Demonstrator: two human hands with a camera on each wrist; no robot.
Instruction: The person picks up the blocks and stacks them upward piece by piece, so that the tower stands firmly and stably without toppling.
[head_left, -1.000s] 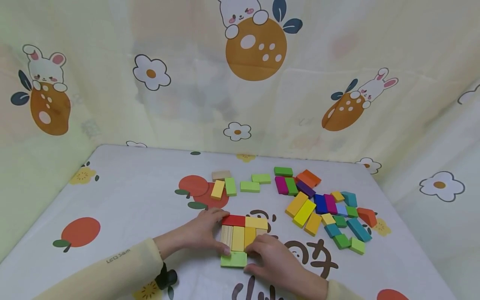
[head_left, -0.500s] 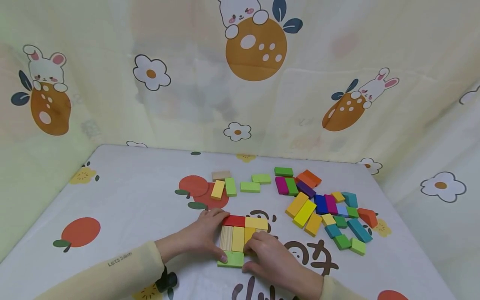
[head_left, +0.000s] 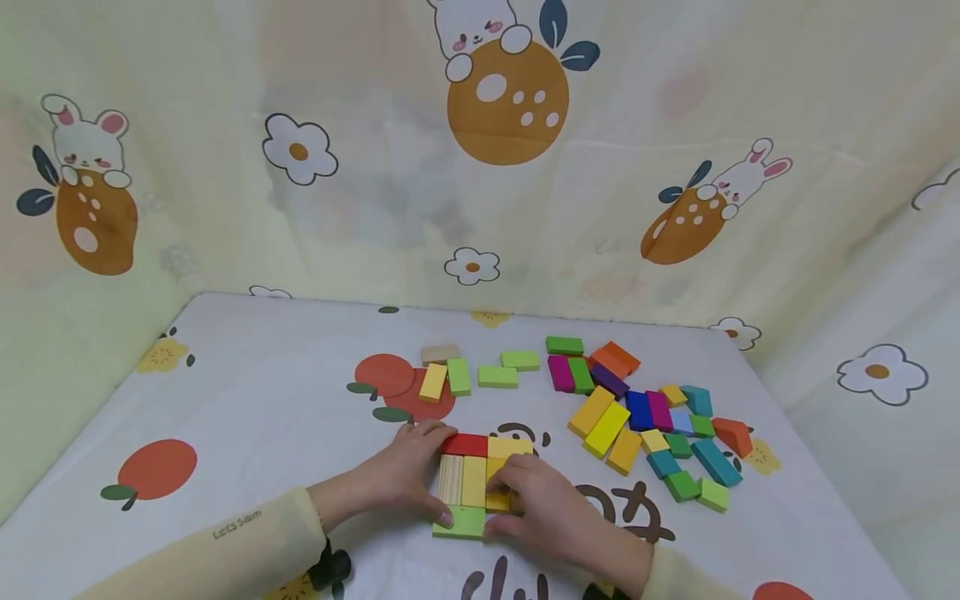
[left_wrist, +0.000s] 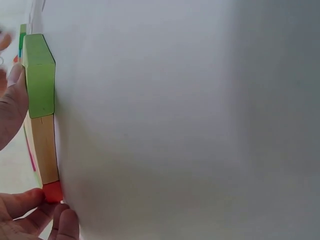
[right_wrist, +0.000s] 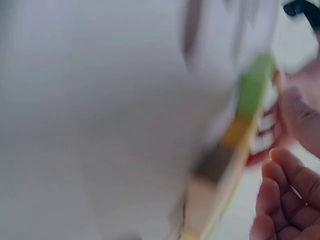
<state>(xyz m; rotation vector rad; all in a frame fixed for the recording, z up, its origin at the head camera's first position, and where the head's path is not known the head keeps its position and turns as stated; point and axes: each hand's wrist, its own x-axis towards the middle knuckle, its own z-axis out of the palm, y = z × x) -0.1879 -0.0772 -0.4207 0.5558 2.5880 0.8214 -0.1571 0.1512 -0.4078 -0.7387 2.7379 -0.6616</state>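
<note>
My left hand [head_left: 405,471] holds the left side of a flat arrangement of wooden blocks. Its fingertips are at the red block [head_left: 465,446] on the far end, and its thumb lies on the light green block [head_left: 461,523] at the near end. Between them are a striped natural block [head_left: 450,479] and a yellow block [head_left: 474,482]. A pale yellow block [head_left: 512,447] tops the right column. Over that column's near part is my right hand [head_left: 546,508], fingers loosely bent, thumb by the light green block's right end. In the right wrist view its fingers [right_wrist: 287,195] hold nothing.
Several loose coloured blocks lie to the right, including a yellow one [head_left: 607,429] and a teal one [head_left: 716,462]. Behind the arrangement are a light green block [head_left: 498,377], a tan block [head_left: 439,354] and others. A patterned curtain [head_left: 360,233] hangs behind the table.
The light green block has shifted slightly left, with the left thumb on it. My right fingers have risen a little off the right column, uncovering more of its yellow block.
</note>
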